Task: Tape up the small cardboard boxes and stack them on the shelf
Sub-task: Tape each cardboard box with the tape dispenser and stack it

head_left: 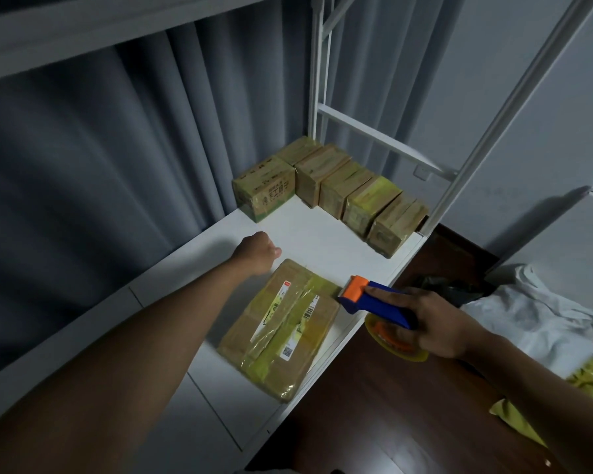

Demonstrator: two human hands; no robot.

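Flat cardboard box (283,328) lying at shelf (308,230) front edge, taped. Tape dispenser (374,301) being gripped by right hand (435,323). Left hand (259,249) curled, nothing being held. Box judged light, stiff, tape slick; best grasped by side edges.

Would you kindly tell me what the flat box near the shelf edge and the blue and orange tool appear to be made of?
The flat brown box looks like matte cardboard, with glossy, wrinkled clear tape catching light along its seam. The blue and orange tape dispenser, gripped by the right hand, looks like smooth moulded plastic, given its uniform colour; its toothed edge may be metal.
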